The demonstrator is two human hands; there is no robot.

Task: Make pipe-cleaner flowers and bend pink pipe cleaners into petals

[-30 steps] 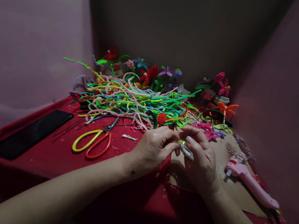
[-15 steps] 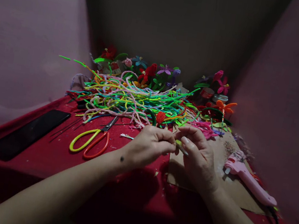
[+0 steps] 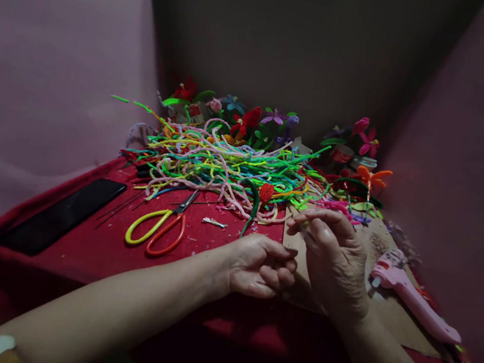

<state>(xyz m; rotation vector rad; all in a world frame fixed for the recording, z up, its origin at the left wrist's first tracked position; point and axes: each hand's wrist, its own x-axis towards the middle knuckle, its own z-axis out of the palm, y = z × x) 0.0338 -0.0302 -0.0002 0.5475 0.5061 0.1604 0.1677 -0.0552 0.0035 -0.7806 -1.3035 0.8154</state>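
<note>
My right hand [image 3: 336,259] is raised over the cardboard, with thumb and fingertips pinched together. A small yellow-green piece [image 3: 307,223] shows faintly at those fingertips, mostly hidden by them. Lower and to the left, my left hand [image 3: 262,268] is turned partly palm up, its fingers curled in; whatever they may hold is too small to make out. The two hands are apart. Just beyond my left hand stands a red pipe-cleaner bloom [image 3: 266,193] beside a dark green strip [image 3: 252,207].
A heap of coloured pipe cleaners [image 3: 226,164] spreads across the back, before finished pipe-cleaner flowers [image 3: 246,122]. Scissors [image 3: 157,226] and a black phone [image 3: 64,212] lie left on the red cloth [image 3: 89,256]. A pink glue gun [image 3: 415,298] rests on cardboard [image 3: 402,330] at right.
My hands have separated. The left moved down toward me and rolled palm up, off the yellow-green piece; the right lifted slightly with it. The whole view shifted a little.
</note>
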